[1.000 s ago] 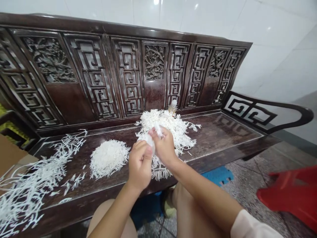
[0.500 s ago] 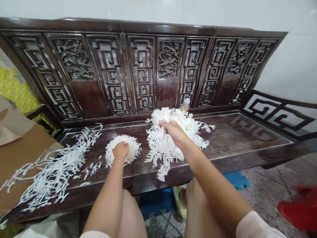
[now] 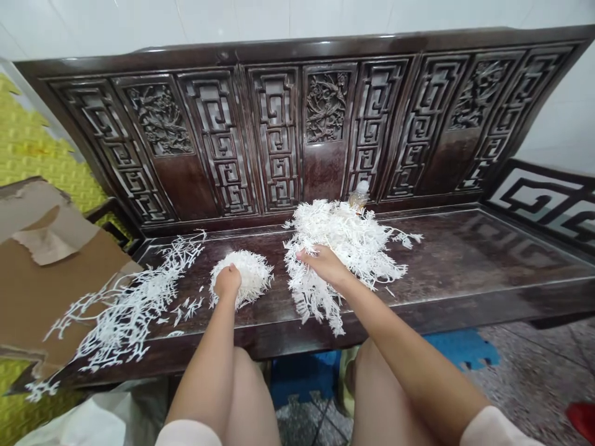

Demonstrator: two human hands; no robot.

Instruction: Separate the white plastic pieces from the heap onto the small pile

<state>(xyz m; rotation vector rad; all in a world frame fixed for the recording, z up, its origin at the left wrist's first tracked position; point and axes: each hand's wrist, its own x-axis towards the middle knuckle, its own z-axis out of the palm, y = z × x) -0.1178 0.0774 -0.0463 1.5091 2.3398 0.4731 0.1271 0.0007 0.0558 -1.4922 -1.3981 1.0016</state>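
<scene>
My left hand (image 3: 227,280) rests with curled fingers on a small round heap of short white plastic pieces (image 3: 248,277) on the dark wooden bench seat (image 3: 465,266). What its fingers hold is hidden. My right hand (image 3: 321,262) lies on the big pile of white branched plastic pieces (image 3: 353,244) to the right, fingers closed on some strands of it. A loose scatter of bare white stems (image 3: 134,303) spreads over the seat's left part.
The bench has a carved backrest (image 3: 279,136) and an armrest (image 3: 543,198) at right. A small bottle (image 3: 359,194) stands behind the big pile. Brown cardboard (image 3: 41,266) and yellow matting (image 3: 32,155) are at left, a blue mat (image 3: 460,347) on the floor.
My hands parted from working a piece together. The left went down to the small heap, the right to the big pile. The view shifted left.
</scene>
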